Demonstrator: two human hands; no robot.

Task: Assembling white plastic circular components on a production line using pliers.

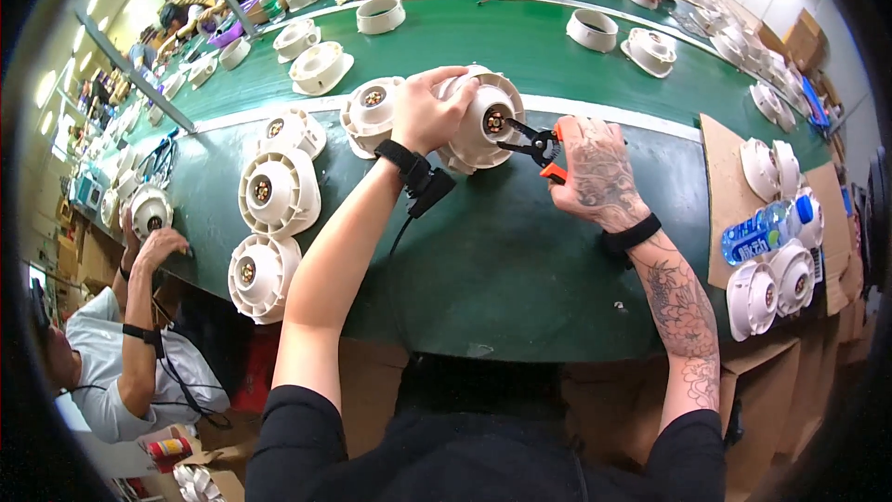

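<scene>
Left hand (432, 110) has it now, fingers half curled over the upper left side of a round white housing (470, 143), a firm hold, with the cluster of coppery contacts (495, 121) facing out just right of the fingertips. In comes colour from the right hand (595, 170): fingers wrapped closed around orange-handled black pliers (538, 145), their jaws spread apart, the upper one right up at the contacts, though whether it touches is too fine to tell! Tucked just left of the left hand sits a second housing (370, 110); farther left and nearer the body, three more housings (279, 193) line up on the green workbench (483, 288). Beyond both hands runs a green belt (465, 46) carrying white pieces. And well right of the right hand, a blue-capped bottle (764, 231) lies among white parts (752, 301) by the cardboard (720, 186).
</scene>
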